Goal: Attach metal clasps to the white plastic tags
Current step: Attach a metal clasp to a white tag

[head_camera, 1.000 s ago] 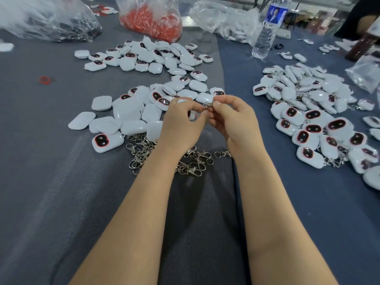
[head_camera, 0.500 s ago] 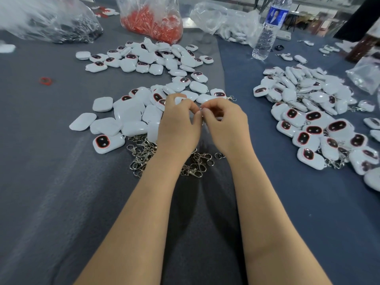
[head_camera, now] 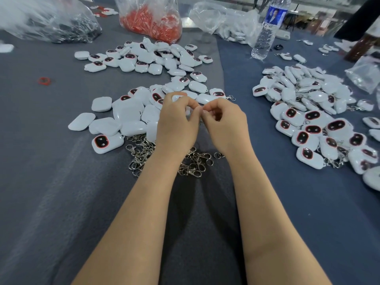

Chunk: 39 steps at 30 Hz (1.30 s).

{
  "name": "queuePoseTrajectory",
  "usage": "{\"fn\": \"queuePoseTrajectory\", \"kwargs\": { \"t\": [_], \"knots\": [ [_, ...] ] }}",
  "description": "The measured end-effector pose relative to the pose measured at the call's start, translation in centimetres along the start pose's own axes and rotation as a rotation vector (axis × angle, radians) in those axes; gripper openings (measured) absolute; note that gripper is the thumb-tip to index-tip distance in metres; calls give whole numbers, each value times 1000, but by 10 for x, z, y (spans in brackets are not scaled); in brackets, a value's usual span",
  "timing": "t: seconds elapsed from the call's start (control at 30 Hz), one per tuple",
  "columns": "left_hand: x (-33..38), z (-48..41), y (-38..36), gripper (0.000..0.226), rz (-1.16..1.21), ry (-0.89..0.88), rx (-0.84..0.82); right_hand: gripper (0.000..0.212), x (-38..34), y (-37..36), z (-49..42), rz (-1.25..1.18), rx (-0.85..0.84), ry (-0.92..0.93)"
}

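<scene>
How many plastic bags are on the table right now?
4: dark-parts bag far left, red-parts bag next, white-tags bag by the bottle, clear bag at right edge. Others may be off-frame.

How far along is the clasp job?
Done: the right-side pile of white plastic tags shows metal clasps among it. In hand: the left hand holds one white rounded tag, the right hand pinches beside it, clasp hidden. Left: the near heap and far heap of mostly bare tags, plus loose silver metal clasps.

Scattered white tags (head_camera: 127, 114), a heap of silver clasps (head_camera: 141, 153) beside them
</scene>
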<state>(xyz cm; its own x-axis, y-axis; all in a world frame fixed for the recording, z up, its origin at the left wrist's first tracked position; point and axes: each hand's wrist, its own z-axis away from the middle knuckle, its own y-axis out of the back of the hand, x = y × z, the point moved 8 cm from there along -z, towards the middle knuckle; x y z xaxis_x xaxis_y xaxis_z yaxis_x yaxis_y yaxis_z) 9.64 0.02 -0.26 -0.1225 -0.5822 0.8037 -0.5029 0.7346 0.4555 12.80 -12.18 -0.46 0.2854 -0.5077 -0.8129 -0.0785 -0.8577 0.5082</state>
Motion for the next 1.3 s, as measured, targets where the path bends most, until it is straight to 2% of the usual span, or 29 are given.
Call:
{"fn": "queuePoseTrajectory", "kwargs": {
  "t": [0.2, 0.53, 0.77, 1.07, 1.3],
  "knots": [
    [-1, -1, -2, 7, 6, -7, -17, 11, 7, 1, -3, -51, -8, -74],
    [3, 0, -2, 5, -1, -41, -23, 11, 5, -1, -1, -2, -54, -53],
    [2, 0, -2, 6, 8, -31, -23, 11, -3, 1, 1, 0, -4, 11],
    [-2, 0, -3, 6, 21, -4, -21, 7, 5, 1, -3, -96, 2, -71],
    [-1, 1, -2, 4, 42, 3, -8, 14, 6, -1, -3, -83, -21, -82]
  ]
}}
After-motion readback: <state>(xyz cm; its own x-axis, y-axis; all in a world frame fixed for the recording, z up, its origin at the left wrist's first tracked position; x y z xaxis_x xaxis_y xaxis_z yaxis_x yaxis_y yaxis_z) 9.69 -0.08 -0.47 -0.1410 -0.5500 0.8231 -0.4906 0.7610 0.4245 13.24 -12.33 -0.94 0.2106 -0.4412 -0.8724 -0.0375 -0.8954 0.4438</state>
